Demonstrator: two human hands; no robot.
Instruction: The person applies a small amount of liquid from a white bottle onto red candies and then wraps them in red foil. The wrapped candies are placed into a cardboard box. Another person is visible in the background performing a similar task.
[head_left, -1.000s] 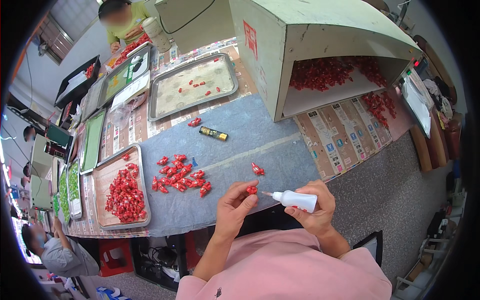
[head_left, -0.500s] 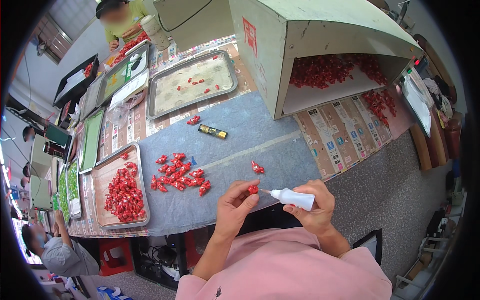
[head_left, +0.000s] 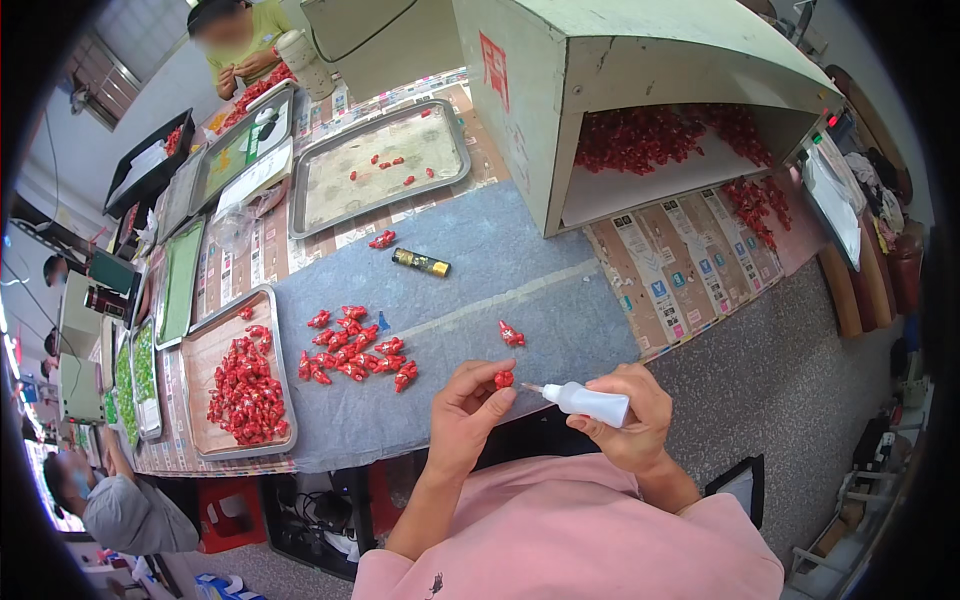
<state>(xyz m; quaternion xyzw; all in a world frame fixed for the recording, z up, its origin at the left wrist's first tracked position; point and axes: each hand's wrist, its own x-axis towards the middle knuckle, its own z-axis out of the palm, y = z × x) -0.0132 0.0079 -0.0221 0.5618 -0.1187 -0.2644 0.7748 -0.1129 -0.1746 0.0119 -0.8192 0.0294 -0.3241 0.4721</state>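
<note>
Between its thumb and fingers my left hand [head_left: 467, 405] pinches a small red figurine [head_left: 504, 380] at the near edge of the table. My right hand [head_left: 637, 415] is closed round a white squeeze bottle [head_left: 588, 402], tipped so that its thin nozzle points left, close to the held figurine; a small gap seems to lie between them. Just beyond my hands a single red figurine [head_left: 511, 334] rests on the blue-grey cloth [head_left: 470, 290]. To the left lies a loose group of red figurines [head_left: 357, 350]. A black-and-gold cylinder [head_left: 421, 262] lies farther back, near another red piece [head_left: 382, 239].
A metal tray [head_left: 292, 390] heaped with red figurines stands at left. Behind it, another tray [head_left: 455, 172] bears a few small red pieces. The large pale box [head_left: 520, 130] at right holds many red pieces. Co-workers sit at far left and across the table.
The view has shifted very slightly. My hands keep nearly the same pose, with the bottle's nozzle still beside the figurine. The person across the table has brought their hands together.
</note>
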